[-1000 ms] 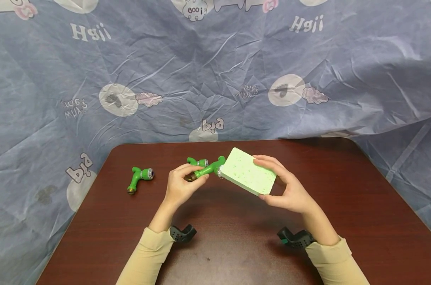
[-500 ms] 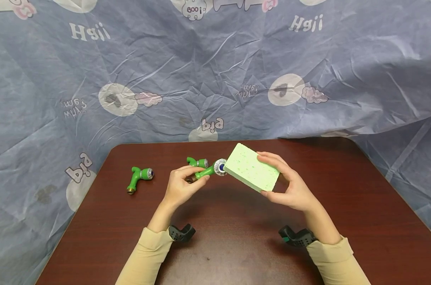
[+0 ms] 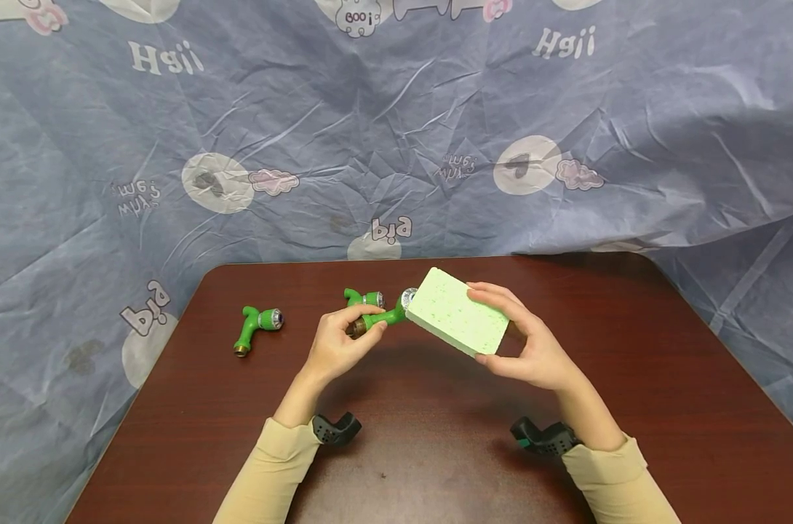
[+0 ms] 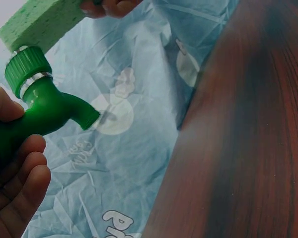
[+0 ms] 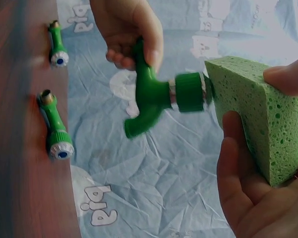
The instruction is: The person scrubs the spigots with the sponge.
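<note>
My left hand (image 3: 340, 343) pinches a green tap (image 5: 149, 91) by its inlet end, near the brass thread, and holds it up over the table. The tap's ribbed green knob (image 4: 28, 69) with a silver face points toward a light green sponge (image 3: 458, 311). In my right hand (image 3: 534, 348) is that sponge, a thick porous block, gripped by its edges between thumb and fingers. One sponge edge (image 5: 213, 74) lies right at the knob's silver face in the right wrist view, and it hides part of that face in the head view.
Two more green taps lie on the dark brown table (image 3: 396, 429): one at the left (image 3: 255, 327), another (image 3: 365, 297) farther back, partly behind my left hand. A printed grey-blue cloth (image 3: 344, 131) hangs behind the table's far edge.
The held tap has turned in my left fingers, its silver face swinging toward the camera and then partly away. The sponge shifted up and right, then back down left against the knob.
</note>
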